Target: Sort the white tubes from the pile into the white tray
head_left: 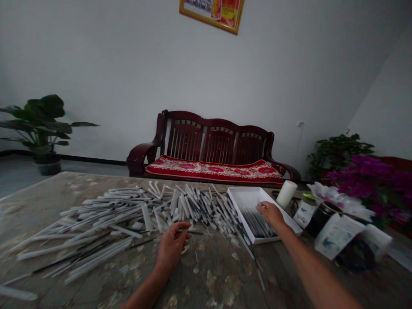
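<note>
A wide heap of thin white sleeves and dark sticks (pixel 135 214) covers the worn table (pixel 206 274). My left hand (pixel 172 249) rests at the heap's near edge, fingers curled in a pinch around a thin dark stick. My right hand (pixel 271 213) reaches into a white tray (pixel 244 198) on the right, fingers bent down onto a row of dark sticks (pixel 257 223) lying in it. Whether the right hand grips one is hidden.
Right of the tray stand a white cylinder (pixel 286 194), a dark jar (pixel 319 219), white packets (pixel 336 235) and purple flowers (pixel 373 180). A red-cushioned wooden bench (pixel 212 150) stands behind the table, with potted plants (pixel 41 128) at both sides.
</note>
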A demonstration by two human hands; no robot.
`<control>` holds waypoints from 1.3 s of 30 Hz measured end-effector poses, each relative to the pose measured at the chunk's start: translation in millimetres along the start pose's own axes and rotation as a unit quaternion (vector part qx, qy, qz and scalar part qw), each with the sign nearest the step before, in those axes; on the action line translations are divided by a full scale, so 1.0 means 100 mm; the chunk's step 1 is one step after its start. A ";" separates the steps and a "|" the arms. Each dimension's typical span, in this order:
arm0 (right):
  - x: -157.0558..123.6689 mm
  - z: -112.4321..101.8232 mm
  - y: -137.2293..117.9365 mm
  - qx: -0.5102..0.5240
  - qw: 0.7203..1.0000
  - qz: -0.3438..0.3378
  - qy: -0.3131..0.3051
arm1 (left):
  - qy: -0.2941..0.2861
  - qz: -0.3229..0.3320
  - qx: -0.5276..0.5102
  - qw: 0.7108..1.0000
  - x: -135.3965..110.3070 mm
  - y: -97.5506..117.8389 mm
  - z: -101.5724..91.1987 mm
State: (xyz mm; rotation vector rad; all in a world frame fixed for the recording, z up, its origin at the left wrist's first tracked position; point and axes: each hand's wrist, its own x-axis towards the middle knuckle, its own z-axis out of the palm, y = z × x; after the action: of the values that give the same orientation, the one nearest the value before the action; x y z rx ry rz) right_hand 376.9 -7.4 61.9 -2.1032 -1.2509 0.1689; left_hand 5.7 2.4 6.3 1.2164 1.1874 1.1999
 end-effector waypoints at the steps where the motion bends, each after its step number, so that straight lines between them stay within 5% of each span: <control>1: 0.04 0.02 0.04 -0.032 0.999 -0.005 -0.005 | 0.000 0.000 0.001 1.000 0.02 -0.01 -0.01; 15: -0.05 0.10 0.17 -0.211 0.975 -0.035 -0.063 | 0.079 0.024 -0.025 0.996 0.14 -0.05 -0.13; 20: -0.30 0.24 -0.31 -0.182 0.977 -0.091 -0.063 | 0.113 0.012 -0.088 0.990 0.14 -0.02 -0.14; 24: -0.68 0.59 -0.87 -0.085 0.956 -0.215 -0.180 | 0.136 -0.006 -0.121 0.983 0.13 0.00 -0.14; 26: -0.84 0.80 -1.09 -0.085 0.950 -0.238 -0.183 | 0.142 -0.008 -0.124 0.982 0.14 -0.01 -0.14; 33: -0.93 1.41 -1.68 -0.145 0.947 -0.248 -0.146 | 0.202 -0.008 -0.166 0.965 0.28 -0.09 -0.18; 39: -0.89 1.71 -2.02 -0.224 0.940 -0.219 -0.137 | 0.216 -0.020 -0.180 0.959 0.32 -0.11 -0.19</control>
State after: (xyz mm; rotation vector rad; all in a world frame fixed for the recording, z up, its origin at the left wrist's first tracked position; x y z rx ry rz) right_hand 108.7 65.8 34.5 -2.1470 -2.0531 -0.0300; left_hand -12.9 35.2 -4.9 0.6724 1.2239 1.6219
